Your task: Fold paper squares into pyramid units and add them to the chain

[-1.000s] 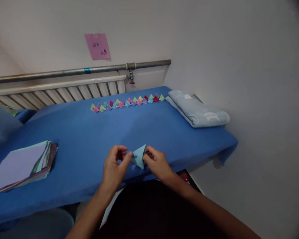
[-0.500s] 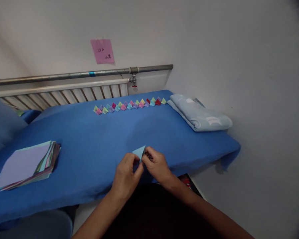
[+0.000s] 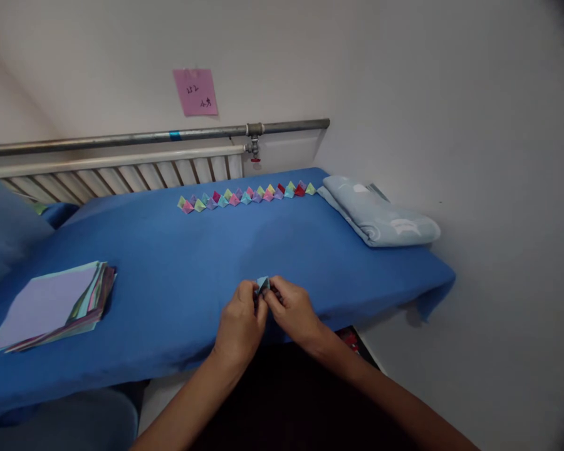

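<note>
Between my two hands is a small folded piece of light blue paper [image 3: 262, 283], held just above the near part of the blue cloth. My left hand [image 3: 239, 319] pinches its left side with thumb and fingers. From the right, my right hand [image 3: 294, 308] grips the other side, fingers curled close to the left thumb. Most of the paper's lower part is hidden behind the fingers. Farther back, folded paper pieces [image 3: 247, 197] in many colours lie in a zigzag double row on the cloth.
A stack of coloured paper sheets [image 3: 47, 305] lies at left on the blue cloth [image 3: 169, 250]. A folded light blue blanket [image 3: 380, 216] rests at the back right by the wall. Behind stand a radiator [image 3: 136, 177] and a metal pipe [image 3: 145, 138]. A pink note [image 3: 195, 92] hangs above.
The light blue paper, a broader pointed shape before, now shows smaller with a crease between my fingers. My hands have drawn slightly closer together around it. The view has shifted a little.
</note>
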`<state>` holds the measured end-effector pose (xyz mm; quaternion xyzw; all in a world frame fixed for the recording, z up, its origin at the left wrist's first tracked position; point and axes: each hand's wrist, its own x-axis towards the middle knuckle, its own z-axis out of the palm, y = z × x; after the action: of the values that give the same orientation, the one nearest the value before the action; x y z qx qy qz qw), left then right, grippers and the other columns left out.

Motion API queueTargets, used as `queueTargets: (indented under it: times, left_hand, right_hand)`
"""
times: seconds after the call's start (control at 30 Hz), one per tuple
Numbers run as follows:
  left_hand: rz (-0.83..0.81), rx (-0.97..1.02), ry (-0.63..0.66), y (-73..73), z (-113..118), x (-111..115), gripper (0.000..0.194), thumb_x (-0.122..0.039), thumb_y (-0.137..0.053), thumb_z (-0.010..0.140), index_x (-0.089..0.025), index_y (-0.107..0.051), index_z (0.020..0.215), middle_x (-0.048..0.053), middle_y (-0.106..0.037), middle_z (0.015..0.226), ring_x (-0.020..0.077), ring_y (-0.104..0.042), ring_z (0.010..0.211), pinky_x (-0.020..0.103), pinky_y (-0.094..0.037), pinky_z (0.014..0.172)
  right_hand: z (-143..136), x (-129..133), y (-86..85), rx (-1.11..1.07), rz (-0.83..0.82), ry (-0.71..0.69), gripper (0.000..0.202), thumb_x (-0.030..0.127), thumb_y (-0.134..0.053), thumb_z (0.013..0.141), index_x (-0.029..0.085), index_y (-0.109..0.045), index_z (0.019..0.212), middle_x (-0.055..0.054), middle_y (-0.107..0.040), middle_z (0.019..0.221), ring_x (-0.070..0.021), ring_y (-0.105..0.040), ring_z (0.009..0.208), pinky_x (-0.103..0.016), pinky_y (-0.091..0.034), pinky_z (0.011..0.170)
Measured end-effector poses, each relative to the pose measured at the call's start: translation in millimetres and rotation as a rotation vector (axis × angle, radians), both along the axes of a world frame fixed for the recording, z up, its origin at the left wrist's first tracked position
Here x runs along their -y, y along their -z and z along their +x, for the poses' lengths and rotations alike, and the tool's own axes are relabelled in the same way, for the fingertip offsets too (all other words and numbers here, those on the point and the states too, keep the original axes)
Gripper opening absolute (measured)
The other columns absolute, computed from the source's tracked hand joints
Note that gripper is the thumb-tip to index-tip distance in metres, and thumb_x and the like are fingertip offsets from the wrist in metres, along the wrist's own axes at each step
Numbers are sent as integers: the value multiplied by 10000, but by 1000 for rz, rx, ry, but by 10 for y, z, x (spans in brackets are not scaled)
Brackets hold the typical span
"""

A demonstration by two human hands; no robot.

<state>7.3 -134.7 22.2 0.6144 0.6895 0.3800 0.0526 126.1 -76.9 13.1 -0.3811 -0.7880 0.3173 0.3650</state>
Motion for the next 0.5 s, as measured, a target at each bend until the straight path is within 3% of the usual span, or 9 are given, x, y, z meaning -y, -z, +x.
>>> queueTargets:
  times: [0.27,0.5]
  left_hand:
    - [-2,-29,-23,3,2,-38,71,-262,-469,895,-203,-508,904,36,-670,726,182,-653,611,261,-442,548]
    - [-86,-43,-37,4,29,-56,107,-234,-482,873,-181,-541,945,62,-677,731,203,-654,608,272,-424,542]
  right_hand:
    - [1,-24,12,26,-25,17,88,222,-472,889,224,-541,835,-12,-632,772,-142,-554,681,-262,-395,651]
    - [-31,-89,38,178,83,42,98,164,-455,855,223,-512,801,-10,-589,736,-151,-525,673,-264,-365,655]
